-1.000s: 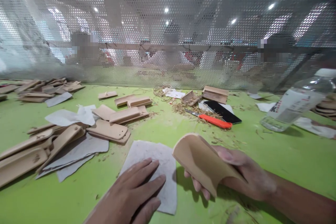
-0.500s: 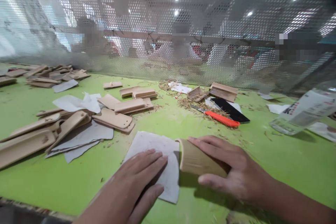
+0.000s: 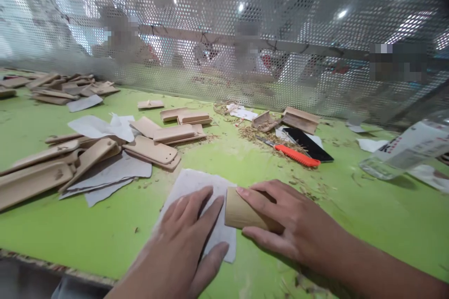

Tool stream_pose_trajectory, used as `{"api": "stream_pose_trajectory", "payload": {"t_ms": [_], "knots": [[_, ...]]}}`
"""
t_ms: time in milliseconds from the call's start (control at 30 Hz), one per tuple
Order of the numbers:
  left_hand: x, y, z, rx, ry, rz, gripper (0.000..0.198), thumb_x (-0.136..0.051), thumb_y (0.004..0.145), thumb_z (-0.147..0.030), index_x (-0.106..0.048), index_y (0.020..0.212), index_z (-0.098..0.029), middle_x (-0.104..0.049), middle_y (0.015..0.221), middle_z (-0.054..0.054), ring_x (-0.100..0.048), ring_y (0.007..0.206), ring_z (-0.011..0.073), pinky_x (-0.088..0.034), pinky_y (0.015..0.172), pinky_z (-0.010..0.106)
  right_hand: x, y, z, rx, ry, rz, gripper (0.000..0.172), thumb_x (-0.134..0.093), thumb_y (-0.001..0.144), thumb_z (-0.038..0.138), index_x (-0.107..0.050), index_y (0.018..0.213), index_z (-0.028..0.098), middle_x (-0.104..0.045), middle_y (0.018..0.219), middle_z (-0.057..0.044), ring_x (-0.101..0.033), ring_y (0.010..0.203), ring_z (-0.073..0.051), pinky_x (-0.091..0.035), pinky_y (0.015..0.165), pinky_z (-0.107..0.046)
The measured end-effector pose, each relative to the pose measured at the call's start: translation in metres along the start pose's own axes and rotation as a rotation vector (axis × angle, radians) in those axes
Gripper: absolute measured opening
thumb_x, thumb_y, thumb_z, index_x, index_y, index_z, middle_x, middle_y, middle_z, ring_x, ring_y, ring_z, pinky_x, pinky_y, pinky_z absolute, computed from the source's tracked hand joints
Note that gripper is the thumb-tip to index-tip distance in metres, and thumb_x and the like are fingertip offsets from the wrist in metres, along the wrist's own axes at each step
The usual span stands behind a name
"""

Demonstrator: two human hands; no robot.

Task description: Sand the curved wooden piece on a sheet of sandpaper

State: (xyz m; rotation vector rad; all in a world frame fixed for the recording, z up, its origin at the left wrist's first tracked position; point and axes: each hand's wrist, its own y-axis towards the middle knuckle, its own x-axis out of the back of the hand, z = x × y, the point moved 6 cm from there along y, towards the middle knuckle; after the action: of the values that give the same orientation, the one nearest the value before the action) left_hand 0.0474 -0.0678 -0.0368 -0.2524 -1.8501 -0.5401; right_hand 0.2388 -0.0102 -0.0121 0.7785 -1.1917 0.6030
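Observation:
My right hand is wrapped over a curved bamboo piece, thumb on the near side and fingers on top. The bamboo's left end rests on the right part of a whitish sheet that looks like sandpaper or paper. On that sheet my left hand lies with its fingers spread, just left of the bamboo. Behind the hands, an orange-handled utility knife lies beside a black flat object.
Carved bamboo pieces and loose white sheets cover the left side. Shavings are scattered behind the hands. A clear plastic bottle lies tilted at right. Beyond the green table stands a perforated screen, with people behind it.
My right hand has brought the bamboo piece leftward and down, its left end now over the sheet. My left hand stays on the sheet with its fingers a little more bent.

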Motion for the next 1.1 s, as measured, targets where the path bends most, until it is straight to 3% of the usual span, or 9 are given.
{"api": "stream_pose_trajectory", "payload": {"t_ms": [100, 233, 400, 600, 800, 933, 1100], "knots": [[-0.005, -0.002, 0.002, -0.009, 0.077, -0.012, 0.068, -0.059, 0.103, -0.045, -0.038, 0.161, -0.015, -0.034, 0.167, 0.017, -0.036, 0.152, 0.0373, -0.039, 0.119, 0.057, -0.002, 0.003, -0.006, -0.01, 0.0, 0.006, 0.056, -0.058, 0.101, 0.049, -0.058, 0.148, 0.019, -0.068, 0.12, -0.019, -0.065, 0.103, -0.035, -0.06, 0.085, -0.056], [-0.004, 0.003, 0.0, 0.003, 0.049, 0.08, 0.07, -0.058, 0.103, -0.049, -0.039, 0.161, -0.015, -0.036, 0.166, 0.013, -0.034, 0.153, 0.034, -0.025, 0.126, 0.057, 0.001, 0.006, -0.014, -0.037, -0.054, -0.003, 0.056, -0.056, 0.102, 0.049, -0.059, 0.146, 0.015, -0.068, 0.114, -0.02, -0.066, 0.1, -0.034, -0.06, 0.083, -0.054], [0.001, 0.007, 0.001, 0.033, 0.007, 0.146, 0.072, -0.059, 0.102, -0.048, -0.037, 0.162, -0.016, -0.032, 0.166, 0.01, -0.032, 0.154, 0.0324, -0.028, 0.126, 0.054, 0.008, 0.001, -0.006, 0.056, -0.091, -0.021, 0.055, -0.057, 0.101, 0.05, -0.06, 0.144, 0.016, -0.069, 0.113, -0.02, -0.066, 0.097, -0.034, -0.06, 0.08, -0.053], [0.002, 0.007, 0.001, 0.024, 0.009, 0.188, 0.071, -0.057, 0.102, -0.046, -0.035, 0.164, -0.018, -0.027, 0.168, 0.008, -0.026, 0.156, 0.0332, -0.025, 0.126, 0.056, 0.013, 0.0, -0.016, -0.013, -0.082, -0.101, 0.053, -0.062, 0.099, 0.047, -0.061, 0.143, 0.019, -0.069, 0.114, -0.018, -0.066, 0.097, -0.033, -0.059, 0.082, -0.052], [0.004, 0.005, -0.002, 0.037, -0.006, 0.175, 0.068, -0.047, 0.107, -0.057, -0.031, 0.165, -0.025, -0.024, 0.17, 0.006, -0.021, 0.158, 0.0315, -0.022, 0.127, 0.056, 0.003, -0.005, -0.005, 0.02, 0.041, -0.007, 0.056, -0.066, 0.096, 0.047, -0.061, 0.146, 0.022, -0.068, 0.116, -0.016, -0.065, 0.1, -0.031, -0.059, 0.084, -0.048], [0.001, 0.005, -0.002, 0.055, 0.026, 0.187, 0.067, -0.047, 0.107, -0.056, -0.029, 0.166, -0.027, -0.021, 0.171, 0.006, -0.019, 0.158, 0.0303, -0.019, 0.128, 0.055, 0.006, -0.003, -0.003, 0.018, -0.016, -0.019, 0.056, -0.063, 0.098, 0.047, -0.062, 0.145, 0.015, -0.069, 0.111, -0.018, -0.061, 0.102, -0.034, -0.056, 0.088, -0.054], [0.002, 0.006, -0.002, 0.053, 0.023, 0.169, 0.069, -0.05, 0.106, -0.057, -0.032, 0.165, -0.026, -0.025, 0.17, 0.007, -0.021, 0.158, 0.0311, -0.018, 0.128, 0.054, 0.006, -0.006, 0.004, 0.054, 0.008, 0.011, 0.06, -0.062, 0.098, 0.049, -0.06, 0.148, 0.016, -0.066, 0.108, -0.018, -0.058, 0.098, -0.033, -0.056, 0.082, -0.052]]}}
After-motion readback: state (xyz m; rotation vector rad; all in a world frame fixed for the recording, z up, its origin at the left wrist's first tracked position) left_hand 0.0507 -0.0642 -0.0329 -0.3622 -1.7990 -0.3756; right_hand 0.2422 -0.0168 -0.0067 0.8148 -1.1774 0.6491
